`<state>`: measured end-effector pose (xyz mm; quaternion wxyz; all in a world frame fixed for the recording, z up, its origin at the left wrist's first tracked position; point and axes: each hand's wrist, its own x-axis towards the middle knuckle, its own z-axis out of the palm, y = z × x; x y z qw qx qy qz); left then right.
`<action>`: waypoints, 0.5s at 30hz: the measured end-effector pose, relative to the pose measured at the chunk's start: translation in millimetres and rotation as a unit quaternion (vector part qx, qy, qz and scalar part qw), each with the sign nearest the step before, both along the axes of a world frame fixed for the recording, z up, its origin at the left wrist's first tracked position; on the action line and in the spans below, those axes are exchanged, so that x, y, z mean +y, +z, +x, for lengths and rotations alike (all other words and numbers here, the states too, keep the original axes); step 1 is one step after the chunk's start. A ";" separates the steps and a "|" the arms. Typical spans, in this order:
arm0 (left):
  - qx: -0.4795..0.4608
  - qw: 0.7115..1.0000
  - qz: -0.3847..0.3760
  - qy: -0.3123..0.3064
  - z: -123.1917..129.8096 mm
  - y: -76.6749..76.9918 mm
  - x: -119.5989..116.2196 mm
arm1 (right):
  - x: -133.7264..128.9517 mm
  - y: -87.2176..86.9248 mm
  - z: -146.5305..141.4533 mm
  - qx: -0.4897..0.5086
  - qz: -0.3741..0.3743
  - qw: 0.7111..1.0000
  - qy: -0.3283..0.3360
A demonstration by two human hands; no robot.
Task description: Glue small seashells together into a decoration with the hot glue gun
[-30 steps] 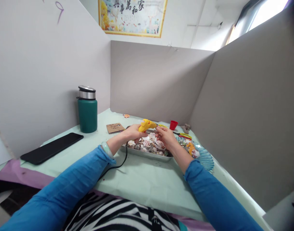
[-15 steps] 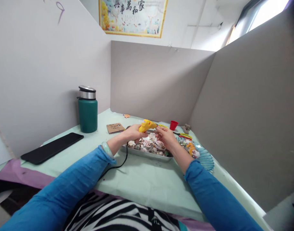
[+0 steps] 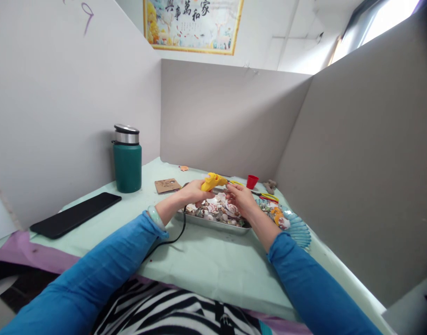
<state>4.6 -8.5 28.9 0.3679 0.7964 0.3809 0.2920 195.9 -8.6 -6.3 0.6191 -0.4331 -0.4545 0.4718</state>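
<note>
My left hand is wrapped round the handle of a yellow hot glue gun, whose nozzle points right. Close to that nozzle, my right hand has its fingertips pinched together; what they hold, if anything, is too small to make out. Both hands are above a metal tray heaped with shells. From the glue gun a black cord runs down across the table toward my left forearm. Right of the tray, partly behind my right wrist, lies a blue shell-shaped plate with orange and white pieces on it.
A green bottle and a black flat slab are on the left. Behind the tray are a brown card, a red cup and yellow-and-red-handled pliers. Grey partitions enclose the table on three sides.
</note>
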 end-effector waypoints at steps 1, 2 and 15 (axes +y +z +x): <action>0.000 1.000 0.001 -0.002 0.0 -0.1 0.2 | -0.1 0.0 -0.1 0.000 0.000 1.000 0.000; 0.001 1.000 0.001 -0.003 0.0 0.0 0.1 | -0.1 0.1 -0.3 -0.001 0.000 1.000 -0.001; 0.003 1.000 0.004 -0.002 0.0 -1.8 2.2 | -0.3 0.6 -1.0 -0.004 0.002 1.000 -0.003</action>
